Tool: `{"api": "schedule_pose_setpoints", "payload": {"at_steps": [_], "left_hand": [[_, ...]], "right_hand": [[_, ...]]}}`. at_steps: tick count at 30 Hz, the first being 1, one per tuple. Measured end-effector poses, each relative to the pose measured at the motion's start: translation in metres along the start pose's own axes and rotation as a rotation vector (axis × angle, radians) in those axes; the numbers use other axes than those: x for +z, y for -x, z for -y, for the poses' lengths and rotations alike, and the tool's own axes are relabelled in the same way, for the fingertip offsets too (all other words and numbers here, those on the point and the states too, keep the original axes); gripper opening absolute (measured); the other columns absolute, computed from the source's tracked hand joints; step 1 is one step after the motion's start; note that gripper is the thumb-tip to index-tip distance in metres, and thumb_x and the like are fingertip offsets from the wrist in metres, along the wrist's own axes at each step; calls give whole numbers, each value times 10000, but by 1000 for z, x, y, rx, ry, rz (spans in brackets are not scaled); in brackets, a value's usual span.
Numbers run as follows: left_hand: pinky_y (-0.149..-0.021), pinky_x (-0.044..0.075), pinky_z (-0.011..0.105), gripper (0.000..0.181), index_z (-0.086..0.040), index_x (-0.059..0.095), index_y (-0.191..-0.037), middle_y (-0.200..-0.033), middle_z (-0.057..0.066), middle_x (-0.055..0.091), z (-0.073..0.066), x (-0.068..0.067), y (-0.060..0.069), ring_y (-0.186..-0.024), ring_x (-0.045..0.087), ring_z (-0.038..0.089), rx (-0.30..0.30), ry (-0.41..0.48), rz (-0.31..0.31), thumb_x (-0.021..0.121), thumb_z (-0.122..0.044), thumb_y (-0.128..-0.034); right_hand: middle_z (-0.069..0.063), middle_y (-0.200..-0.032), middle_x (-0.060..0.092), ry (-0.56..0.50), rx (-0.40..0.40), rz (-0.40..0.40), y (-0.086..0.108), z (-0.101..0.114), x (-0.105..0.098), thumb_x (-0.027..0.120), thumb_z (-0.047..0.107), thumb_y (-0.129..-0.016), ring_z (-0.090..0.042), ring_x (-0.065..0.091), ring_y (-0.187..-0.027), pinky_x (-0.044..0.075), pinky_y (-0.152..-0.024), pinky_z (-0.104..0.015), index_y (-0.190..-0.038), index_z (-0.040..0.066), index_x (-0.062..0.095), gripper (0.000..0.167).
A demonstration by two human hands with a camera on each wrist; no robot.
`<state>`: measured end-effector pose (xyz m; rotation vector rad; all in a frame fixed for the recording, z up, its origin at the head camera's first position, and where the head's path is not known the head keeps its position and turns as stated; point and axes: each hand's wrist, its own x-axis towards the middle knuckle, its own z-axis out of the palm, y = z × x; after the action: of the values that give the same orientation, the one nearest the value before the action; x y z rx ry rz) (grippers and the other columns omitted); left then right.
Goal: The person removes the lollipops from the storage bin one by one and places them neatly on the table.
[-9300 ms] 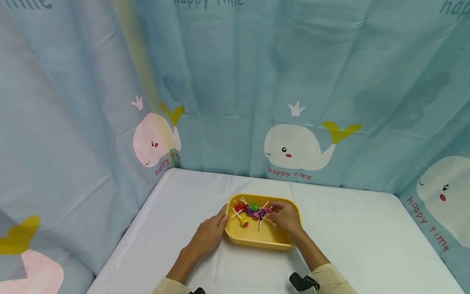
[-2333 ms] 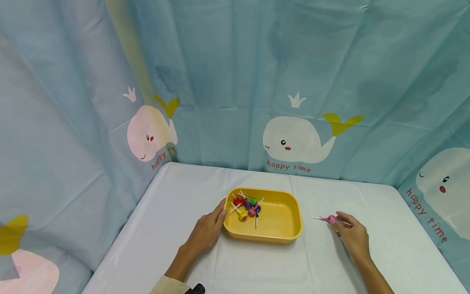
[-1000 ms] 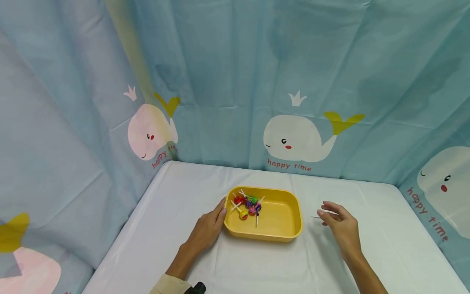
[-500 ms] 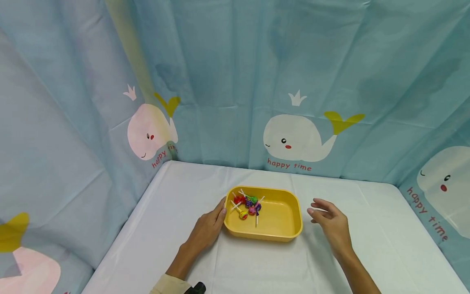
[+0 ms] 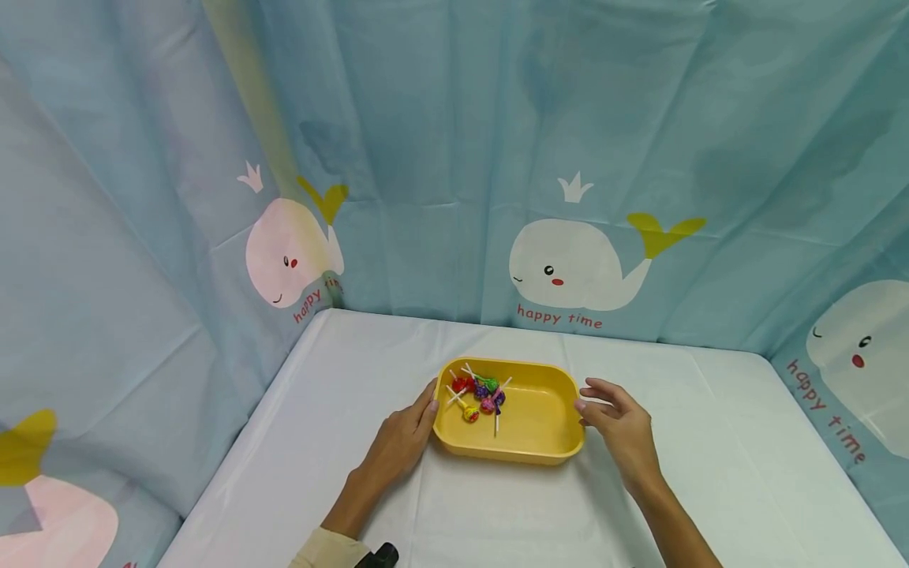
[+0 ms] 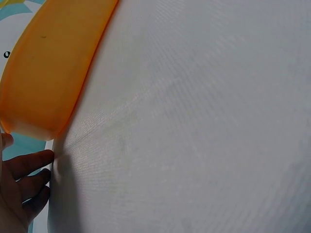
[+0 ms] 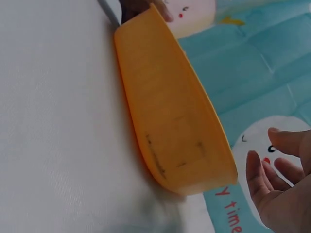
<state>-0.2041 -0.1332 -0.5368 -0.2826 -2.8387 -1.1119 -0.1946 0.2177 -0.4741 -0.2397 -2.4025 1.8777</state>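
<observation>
A yellow tray [image 5: 543, 418] lies on the white table. Inside its left half are several wrapped lollipops, among them a yellow one [image 5: 471, 414], a green one [image 5: 491, 385], a pink one [image 5: 487, 405] and a red one [image 5: 460, 385]. My left hand [image 5: 403, 443] holds the tray's left end, thumb at the rim and fingers along the outer wall. Beside the right end is my right hand [image 5: 625, 434], its fingers loosely bent and apart. The right wrist view shows nothing in that hand. The pink lollipop seen earlier at the right is out of sight, possibly behind this hand.
A white cloth [image 5: 753, 473] covers the table. Blue curtains [image 5: 440, 260] with whale prints hang behind and at the sides. A black wrist device [image 5: 383, 554] shows by the left sleeve [image 5: 328, 551].
My right hand took a pink lollipop from the tray to the table at the right, let it go, and came back left to the tray's right end. My left hand stayed on the tray.
</observation>
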Motion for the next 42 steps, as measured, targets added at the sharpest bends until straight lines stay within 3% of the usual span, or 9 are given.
{"api": "schedule_pose_setpoints", "payload": {"at_steps": [4, 12, 19, 24, 30, 42], "left_hand": [[-1146, 488, 522, 574, -257, 351, -1676, -1564, 65, 565, 0, 0, 0, -1379, 610, 308, -9, 7, 7, 368, -490, -1152], [-1153, 482, 521, 548, -257, 364, -1671, -1566, 51, 564, -1, -1, 0, -1385, 605, 304, -15, 10, 1, 416, -431, -1153], [-1147, 485, 532, 551, -244, 360, -1673, -1570, 58, 561, 0, -1, -1, -1381, 608, 312, -9, 5, -1, 413, -426, -1155], [-1156, 474, 540, 552, -249, 354, -1675, -1577, 62, 555, -1, -1, -1, -1391, 598, 322, -20, 10, 3, 418, -420, -1155], [-1168, 467, 516, 550, -269, 354, -1674, -1583, 28, 546, -2, 0, 1, -1405, 587, 292, -32, 11, 9, 407, -440, -1155], [-1143, 490, 520, 596, -238, 360, -1674, -1559, 61, 573, 0, -1, 0, -1373, 614, 306, 8, -3, -2, 329, -522, -1151]], "right_hand": [[-183, -1390, 655, -16, 3, 28, 0, 0, 6, 790, 268, -986, -288, 738, -1095, 604, -869, -195, -1450, 114, 615, 519], [-210, -1410, 623, -42, -10, 77, 0, 4, 20, 805, 259, -974, -344, 740, -1081, 599, -878, -185, -1471, 68, 588, 574], [-245, -1399, 611, -91, -35, 115, -1, 8, 32, 810, 199, -966, -218, 750, -1025, 616, -864, -217, -1442, 39, 606, 542], [-183, -1397, 633, -66, -20, 123, -2, 7, 40, 808, 210, -968, -112, 734, -987, 613, -863, -212, -1441, 55, 610, 536], [-173, -1382, 652, -45, -13, 133, -4, 5, 48, 794, 162, -974, -176, 740, -1036, 621, -866, -232, -1436, 57, 617, 506], [-199, -1370, 662, -36, -26, 153, -10, 6, 63, 822, 171, -950, -261, 723, -1128, 630, -859, -260, -1429, 25, 627, 538]]}}
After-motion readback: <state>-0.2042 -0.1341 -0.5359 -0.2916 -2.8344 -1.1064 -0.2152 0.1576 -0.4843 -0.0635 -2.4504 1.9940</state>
